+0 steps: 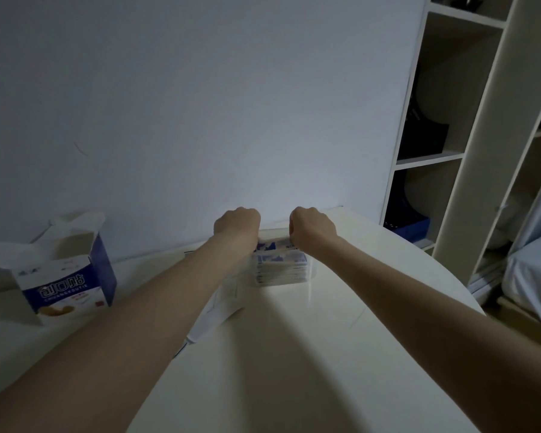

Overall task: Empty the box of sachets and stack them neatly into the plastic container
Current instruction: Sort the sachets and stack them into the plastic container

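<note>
The stack of sachets (pixel 280 267) sits inside the clear plastic container (pixel 310 276) on the far part of the white table (pixel 294 354), close to the wall (pixel 200 104). You see the sachets edge-on through the near wall of the container, white with blue print, piled flat one upon another. The container itself is hard to trace; only faint reflections mark its sides.

Your left hand (pixel 237 225) and your right hand (pixel 311 228) are both stretched out over the top of the stack, knuckles up, wrists bent down, one at each end of the top sachet. The fingers of both hands curl down and away from you behind the stack, so you cannot tell whether they pinch the top sachet or merely press on it. The two hands are near each other but apart, with a strip of blue-and-white sachet showing between them.

Your left forearm crosses over a flat white sheet or lid (pixel 214 310) that lies just left of the container; most of it is covered, and what it is cannot be made out.

Well to the left stands the open box (pixel 66 285), blue and white, its top flaps raised; its inside is not visible from here. On the right, beyond the table edge, is a shelving unit (pixel 444 126) with dark, indistinct things in it.
</note>
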Tool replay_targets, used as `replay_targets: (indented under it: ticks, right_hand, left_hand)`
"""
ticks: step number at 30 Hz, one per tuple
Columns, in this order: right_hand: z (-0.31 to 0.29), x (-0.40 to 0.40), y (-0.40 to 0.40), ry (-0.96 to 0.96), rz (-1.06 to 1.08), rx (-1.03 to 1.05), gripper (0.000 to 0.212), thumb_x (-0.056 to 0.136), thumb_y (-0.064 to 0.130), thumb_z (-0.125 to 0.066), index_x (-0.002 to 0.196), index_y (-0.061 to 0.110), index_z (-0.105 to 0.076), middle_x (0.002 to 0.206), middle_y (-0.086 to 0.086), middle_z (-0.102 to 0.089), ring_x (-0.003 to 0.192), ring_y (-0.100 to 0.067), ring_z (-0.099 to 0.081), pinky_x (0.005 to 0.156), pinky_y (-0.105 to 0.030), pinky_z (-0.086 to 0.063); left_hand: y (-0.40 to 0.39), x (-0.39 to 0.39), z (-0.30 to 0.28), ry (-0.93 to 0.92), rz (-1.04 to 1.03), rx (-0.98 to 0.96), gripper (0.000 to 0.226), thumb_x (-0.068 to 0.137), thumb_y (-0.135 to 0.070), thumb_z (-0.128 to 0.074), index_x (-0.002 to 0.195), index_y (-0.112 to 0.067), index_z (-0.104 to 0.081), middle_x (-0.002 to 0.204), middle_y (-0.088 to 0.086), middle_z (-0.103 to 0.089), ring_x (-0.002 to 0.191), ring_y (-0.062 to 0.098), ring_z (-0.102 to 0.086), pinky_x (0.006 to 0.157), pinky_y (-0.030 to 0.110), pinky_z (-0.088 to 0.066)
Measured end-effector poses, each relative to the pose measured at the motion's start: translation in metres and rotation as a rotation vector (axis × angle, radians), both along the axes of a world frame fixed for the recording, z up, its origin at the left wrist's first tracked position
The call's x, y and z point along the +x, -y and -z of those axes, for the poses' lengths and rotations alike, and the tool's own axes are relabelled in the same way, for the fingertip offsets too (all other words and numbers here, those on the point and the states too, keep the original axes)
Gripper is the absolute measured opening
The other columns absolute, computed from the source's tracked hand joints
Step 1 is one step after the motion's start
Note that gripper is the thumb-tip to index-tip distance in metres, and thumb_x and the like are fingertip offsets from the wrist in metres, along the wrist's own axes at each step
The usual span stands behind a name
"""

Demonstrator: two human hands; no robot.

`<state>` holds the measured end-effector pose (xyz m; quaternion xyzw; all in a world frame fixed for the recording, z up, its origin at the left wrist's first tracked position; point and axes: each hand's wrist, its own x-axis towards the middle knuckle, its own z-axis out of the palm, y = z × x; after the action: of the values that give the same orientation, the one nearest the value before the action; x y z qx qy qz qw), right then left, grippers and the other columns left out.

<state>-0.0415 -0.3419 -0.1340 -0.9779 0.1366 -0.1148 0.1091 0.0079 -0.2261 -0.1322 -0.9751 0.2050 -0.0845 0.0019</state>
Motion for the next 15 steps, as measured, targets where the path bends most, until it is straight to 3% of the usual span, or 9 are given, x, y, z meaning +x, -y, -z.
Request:
replay_targets:
  ticks: [2,4,9,15]
  right_hand:
    - [0.0,-0.003,-0.002,-0.005,-0.016,-0.087,0.017,0.083,-0.002,-0.052,0.098,0.004,-0.056,0.09,-0.012,-0.056,0.081,-0.029,-0.054,0.065,-0.03,-0.039]
    - [0.0,-0.004,-0.003,-0.014,-0.038,-0.162,0.015,0.084,-0.003,-0.05,0.096,0.005,-0.053,0.076,-0.008,-0.045,0.089,-0.03,-0.056,0.067,-0.03,-0.038]
    - [0.001,-0.002,-0.003,-0.058,-0.064,-0.228,0.013,0.086,0.003,-0.052,0.098,0.007,-0.055,0.067,-0.003,-0.039,0.077,-0.024,-0.049,0.066,-0.028,-0.038]
    - [-0.004,-0.007,-0.006,-0.06,-0.059,-0.206,0.005,0.086,0.002,-0.051,0.088,0.006,-0.053,0.073,-0.005,-0.046,0.078,-0.024,-0.05,0.066,-0.029,-0.038]
  left_hand:
    - [0.0,-0.003,0.0,0.004,0.019,0.026,0.01,0.087,-0.007,-0.056,0.079,-0.008,-0.05,0.064,0.001,-0.036,0.071,0.02,-0.049,0.06,0.026,-0.036]
    - [0.002,-0.005,0.001,0.002,0.033,0.056,0.008,0.091,-0.012,-0.052,0.095,-0.007,-0.057,0.064,0.0,-0.033,0.08,0.023,-0.051,0.061,0.026,-0.035]
    - [0.009,-0.004,0.004,-0.061,-0.01,0.101,0.02,0.092,-0.009,-0.046,0.106,-0.006,-0.061,0.065,-0.001,-0.036,0.081,0.019,-0.046,0.067,0.026,-0.036]
    - [0.006,-0.009,-0.004,-0.092,-0.01,0.042,0.022,0.093,-0.01,-0.045,0.108,-0.005,-0.059,0.066,0.0,-0.038,0.079,0.018,-0.047,0.05,0.022,-0.029]
